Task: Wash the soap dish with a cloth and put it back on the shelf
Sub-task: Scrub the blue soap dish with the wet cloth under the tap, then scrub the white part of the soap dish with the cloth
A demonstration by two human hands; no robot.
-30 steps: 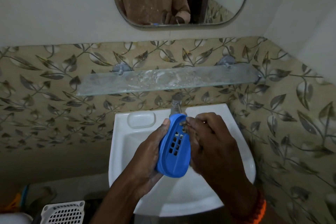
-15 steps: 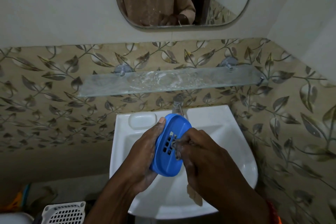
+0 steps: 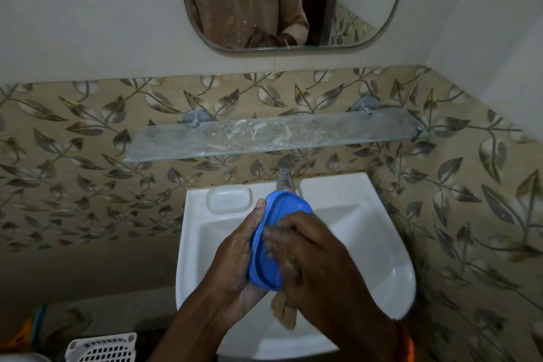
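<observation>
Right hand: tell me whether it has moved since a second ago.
Yes. The right hand, holding the cloth, has slid down the soap dish, away from the tap and toward the sink front.

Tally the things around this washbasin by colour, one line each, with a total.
Blue: 1, the soap dish
White: 2, the washbasin and the slotted basket
Tan: 1, the cloth
Clear glass: 1, the shelf
Metal: 1, the tap
Total: 6
</observation>
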